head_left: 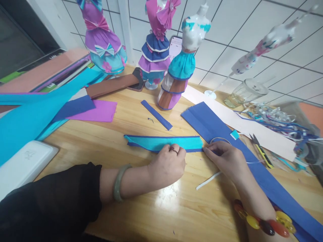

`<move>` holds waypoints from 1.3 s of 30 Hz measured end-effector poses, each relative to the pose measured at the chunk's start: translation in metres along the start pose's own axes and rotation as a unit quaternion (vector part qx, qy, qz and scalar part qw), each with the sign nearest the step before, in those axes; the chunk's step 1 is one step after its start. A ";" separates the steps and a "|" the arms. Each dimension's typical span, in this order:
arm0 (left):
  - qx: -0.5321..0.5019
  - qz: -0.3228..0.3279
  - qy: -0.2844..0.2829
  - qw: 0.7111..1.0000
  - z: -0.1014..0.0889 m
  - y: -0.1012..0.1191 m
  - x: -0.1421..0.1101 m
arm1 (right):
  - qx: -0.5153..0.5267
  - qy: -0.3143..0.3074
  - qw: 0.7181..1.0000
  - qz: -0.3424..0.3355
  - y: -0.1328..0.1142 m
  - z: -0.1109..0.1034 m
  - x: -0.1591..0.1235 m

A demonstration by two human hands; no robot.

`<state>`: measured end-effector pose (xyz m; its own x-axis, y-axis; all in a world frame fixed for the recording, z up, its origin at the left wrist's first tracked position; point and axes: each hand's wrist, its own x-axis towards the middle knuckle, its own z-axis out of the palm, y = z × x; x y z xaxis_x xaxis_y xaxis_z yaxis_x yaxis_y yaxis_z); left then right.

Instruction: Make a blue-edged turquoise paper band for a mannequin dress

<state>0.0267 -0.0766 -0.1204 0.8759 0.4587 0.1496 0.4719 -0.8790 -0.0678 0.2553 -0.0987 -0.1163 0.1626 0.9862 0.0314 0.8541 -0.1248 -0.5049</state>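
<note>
A long turquoise strip with dark blue edging (pixel 143 143) lies across the wooden table in front of me. My left hand (pixel 168 163) is closed in a fist on its lower edge, knuckles up, fingertips hidden. At the strip's right end my right hand (pixel 224 158) is closed, with thumb and forefinger pinched at the blue edging. A thin whitish band (pixel 220 138) loops up by these fingers and trails off to the right. Beneath the right hand, a short white strip (pixel 208 180) lies on the wood. A narrow blue strip (pixel 156 115) rests beyond the turquoise one.
Several small dress forms (pixel 188 64) stand along the tiled wall, some in ruffled skirts. A long blue sheet (pixel 227 134) runs under my right forearm. Scissors (pixel 261 151), a glass (pixel 246 93) and scraps (pixel 275 116) lie right; coloured sheets (pixel 50 101) and a white device (pixel 27 164) left.
</note>
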 end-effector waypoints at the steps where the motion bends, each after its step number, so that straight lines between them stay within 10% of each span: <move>1: 0.000 0.000 -0.003 1.000 0.000 0.000 0.000 | 0.001 -0.003 1.000 -0.003 0.001 0.000 0.000; 20: -0.006 -0.004 -0.009 1.000 0.001 0.001 0.000 | 0.130 -0.034 0.986 0.103 -0.002 -0.005 -0.004; 39: 0.003 -0.001 0.000 1.000 0.002 0.001 -0.001 | -0.094 0.049 0.993 -0.053 -0.012 0.011 -0.007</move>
<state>0.0269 -0.0774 -0.1230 0.8747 0.4612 0.1488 0.4749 -0.8770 -0.0735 0.2384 -0.1024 -0.1203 0.1061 0.9806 0.1647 0.9447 -0.0477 -0.3245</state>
